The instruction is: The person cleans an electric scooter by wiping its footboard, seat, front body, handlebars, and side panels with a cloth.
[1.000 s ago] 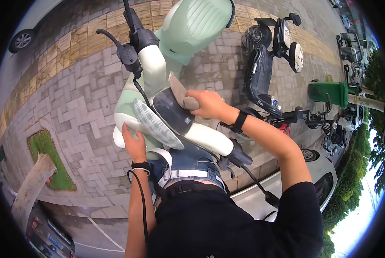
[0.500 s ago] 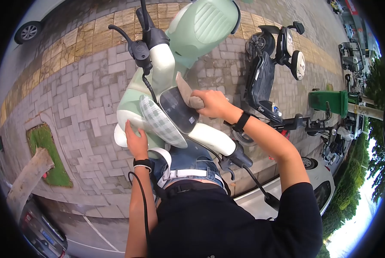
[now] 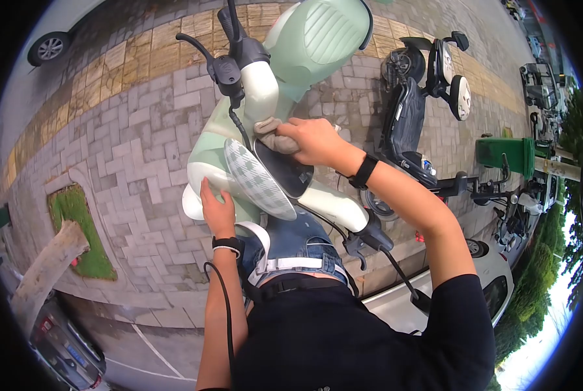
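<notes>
A pale green and cream scooter [image 3: 213, 156] stands before me, its handlebar running from upper left to lower right. My right hand [image 3: 314, 142] is closed round a crumpled grey-beige cloth [image 3: 277, 138], which lies against the upper end of the dark display panel [image 3: 290, 171]. Beside the panel is a checkered green-and-white pad [image 3: 255, 177]. My left hand [image 3: 218, 210] rests on the scooter's cream front edge with its fingers apart, holding nothing.
A dark scooter [image 3: 405, 124] and a green bin [image 3: 503, 155] stand to the right. A tree trunk [image 3: 55, 264] rises at the lower left. Parked cars include a white one [image 3: 402, 300] at the lower right.
My right hand has moved the cloth up and left over the display panel, and the cloth is now more bunched. My left hand remains on the scooter's front. The whole view has shifted slightly.
</notes>
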`<state>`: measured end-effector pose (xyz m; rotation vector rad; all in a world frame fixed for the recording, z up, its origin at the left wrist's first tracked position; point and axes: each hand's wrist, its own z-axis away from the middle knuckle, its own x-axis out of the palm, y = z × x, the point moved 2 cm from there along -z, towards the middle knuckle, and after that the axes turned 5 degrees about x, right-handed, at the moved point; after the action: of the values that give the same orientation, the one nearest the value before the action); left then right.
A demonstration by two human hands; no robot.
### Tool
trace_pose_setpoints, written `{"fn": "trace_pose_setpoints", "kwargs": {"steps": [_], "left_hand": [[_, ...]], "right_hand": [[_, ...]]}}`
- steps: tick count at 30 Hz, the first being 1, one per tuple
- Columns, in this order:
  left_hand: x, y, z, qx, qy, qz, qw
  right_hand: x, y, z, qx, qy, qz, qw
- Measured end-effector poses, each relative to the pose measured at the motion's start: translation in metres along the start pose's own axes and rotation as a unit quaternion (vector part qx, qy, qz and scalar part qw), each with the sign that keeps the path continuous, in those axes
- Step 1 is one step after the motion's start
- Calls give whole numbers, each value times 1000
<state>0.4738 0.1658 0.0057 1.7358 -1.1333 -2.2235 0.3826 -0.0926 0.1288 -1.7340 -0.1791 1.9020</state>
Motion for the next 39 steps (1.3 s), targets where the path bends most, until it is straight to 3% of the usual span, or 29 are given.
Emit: {"fn": "trace_pose_setpoints", "kwargs": {"steps": [4,8,13,15,19,25,28,32,34,39], "left_hand": [[-1,2,1,-10,-6,-1,1000],[3,-4,1,-12,-9,-16,1000],[2,-3,1,6,2,-1,1000],[1,-2,2,6,1,0,1000],[-1,2,1,-12,-8,-1,1000],[-1,2,1,5,2,-1,1000],[1,0,2,4,1,-6,1000],[0,0,2,-13,-7,-5,1000],[0,-1,1,6,0,-3,1000],[-2,0,0,-8,0,-3,1000]], "right_hand": [[2,-20,16,-73,-9,15,997],[-1,-19,9,-86,0,56,995],[0,-8,-15,-96,104,54,989],[1,-6,-8,-67,59,39,995],[0,-13,28,-105,-35,-16,994],[2,-19,43,-118,-32,8,992],[7,-9,17,-84,63,4,994],[13,14,-11,-26,78,34,996],[11,17,-10,-12,102,-20,994],[7,16,41,47,-27,-41,998]]}}
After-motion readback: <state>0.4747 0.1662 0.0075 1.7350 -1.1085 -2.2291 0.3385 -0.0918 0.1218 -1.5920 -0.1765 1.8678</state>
